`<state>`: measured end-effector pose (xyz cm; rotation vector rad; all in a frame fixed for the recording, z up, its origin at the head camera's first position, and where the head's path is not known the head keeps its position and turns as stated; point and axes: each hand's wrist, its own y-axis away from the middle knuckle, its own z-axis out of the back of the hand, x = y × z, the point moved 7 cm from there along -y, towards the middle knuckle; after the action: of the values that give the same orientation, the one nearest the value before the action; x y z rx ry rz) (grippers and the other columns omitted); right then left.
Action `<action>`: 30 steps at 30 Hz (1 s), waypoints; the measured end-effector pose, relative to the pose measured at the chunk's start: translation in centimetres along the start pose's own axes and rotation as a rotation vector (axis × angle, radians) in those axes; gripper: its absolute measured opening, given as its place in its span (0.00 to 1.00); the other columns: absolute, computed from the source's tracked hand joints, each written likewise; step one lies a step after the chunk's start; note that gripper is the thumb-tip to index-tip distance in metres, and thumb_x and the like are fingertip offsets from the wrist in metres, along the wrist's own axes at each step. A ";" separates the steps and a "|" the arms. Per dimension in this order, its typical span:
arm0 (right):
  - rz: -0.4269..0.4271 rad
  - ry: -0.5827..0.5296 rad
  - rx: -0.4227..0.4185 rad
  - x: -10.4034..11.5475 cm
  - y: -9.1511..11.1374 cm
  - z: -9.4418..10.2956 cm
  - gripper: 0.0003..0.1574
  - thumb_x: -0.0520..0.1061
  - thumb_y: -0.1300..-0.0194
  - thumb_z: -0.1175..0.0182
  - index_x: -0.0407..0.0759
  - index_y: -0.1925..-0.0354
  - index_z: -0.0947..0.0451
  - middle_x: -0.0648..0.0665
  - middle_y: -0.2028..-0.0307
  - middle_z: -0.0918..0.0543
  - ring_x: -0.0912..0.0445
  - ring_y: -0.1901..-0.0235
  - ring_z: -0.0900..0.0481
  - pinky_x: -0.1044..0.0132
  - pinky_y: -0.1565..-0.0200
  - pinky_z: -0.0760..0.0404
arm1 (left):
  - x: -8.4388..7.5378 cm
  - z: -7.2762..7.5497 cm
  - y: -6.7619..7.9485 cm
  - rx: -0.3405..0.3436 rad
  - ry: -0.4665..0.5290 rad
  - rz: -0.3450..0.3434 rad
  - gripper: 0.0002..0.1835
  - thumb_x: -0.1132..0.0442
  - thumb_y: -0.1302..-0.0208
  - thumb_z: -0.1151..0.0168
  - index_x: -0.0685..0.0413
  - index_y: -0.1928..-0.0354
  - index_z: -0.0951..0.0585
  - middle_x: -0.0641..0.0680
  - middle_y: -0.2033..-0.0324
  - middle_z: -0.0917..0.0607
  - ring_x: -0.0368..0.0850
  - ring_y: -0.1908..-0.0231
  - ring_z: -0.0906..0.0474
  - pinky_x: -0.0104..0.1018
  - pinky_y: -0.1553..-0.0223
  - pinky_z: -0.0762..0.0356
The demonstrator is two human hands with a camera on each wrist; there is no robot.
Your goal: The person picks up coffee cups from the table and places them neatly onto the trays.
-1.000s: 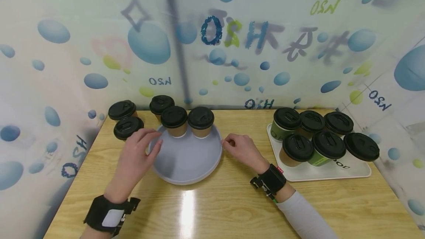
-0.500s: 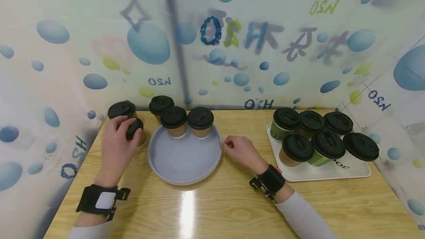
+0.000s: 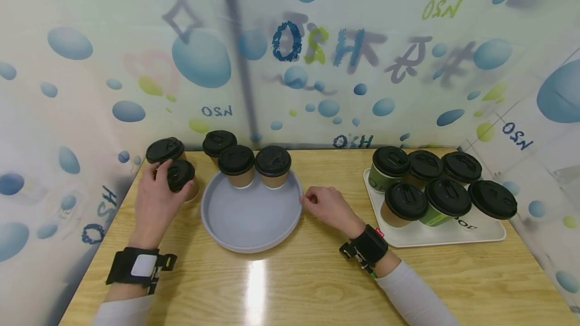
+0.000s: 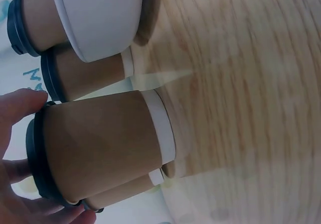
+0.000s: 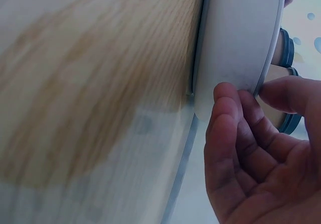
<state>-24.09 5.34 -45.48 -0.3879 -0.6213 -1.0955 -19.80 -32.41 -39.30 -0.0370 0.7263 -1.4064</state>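
At the table's left side, my left hand [image 3: 154,205] grips a brown paper coffee cup [image 4: 100,143] around its black lid [image 3: 180,175]. The cup is upright, its white base close to the wood. My right hand [image 3: 331,208] pinches the right rim of a round grey-blue tray [image 3: 251,223] between thumb and fingers, as the right wrist view also shows. Two lidded coffee cups stand at the tray's back, one on the left [image 3: 236,165] and one on the right [image 3: 274,165].
Another lidded cup [image 3: 165,150] stands just behind the gripped one, and one more [image 3: 219,142] behind the round tray. On the right, a white rectangular tray [image 3: 446,238] carries several lidded cups, the rightmost one [image 3: 493,200] leaning. A patterned curtain [image 3: 294,109] borders the table's back.
My left hand has moved left from beside the round tray to the front left cup and taken hold of its lid. My right hand keeps its place on the tray rim.
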 end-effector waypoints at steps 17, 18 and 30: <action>0.035 -0.001 -0.014 0.2 0.1 0.0 0.13 0.49 0.25 0.39 0.47 0.69 0.19 0.54 0.78 0.25 0.60 0.79 0.31 0.68 0.74 0.35 | 0.9 -0.1 0.6 -0.006 0.074 0.042 0.38 0.64 0.42 0.23 0.65 0.32 0.28 0.78 0.35 0.35 0.79 0.40 0.34 0.72 0.41 0.34; 0.033 -0.003 -0.014 0.2 0.1 0.0 0.13 0.48 0.25 0.39 0.47 0.68 0.19 0.54 0.78 0.25 0.60 0.79 0.31 0.68 0.74 0.35 | 0.7 0.1 0.7 -0.026 0.078 0.026 0.38 0.64 0.43 0.23 0.65 0.32 0.28 0.78 0.36 0.35 0.79 0.40 0.33 0.72 0.42 0.33; 0.020 -0.014 -0.005 0.0 0.2 0.0 0.13 0.48 0.24 0.40 0.47 0.68 0.18 0.54 0.78 0.25 0.60 0.79 0.31 0.68 0.75 0.36 | -4.4 2.1 2.4 -0.123 0.128 -0.135 0.41 0.69 0.51 0.18 0.61 0.33 0.26 0.76 0.34 0.34 0.78 0.37 0.33 0.72 0.43 0.30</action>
<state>-23.90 5.42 -45.45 -0.4054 -0.6263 -1.0764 -16.65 -28.85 -36.73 -0.0944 0.9311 -1.5012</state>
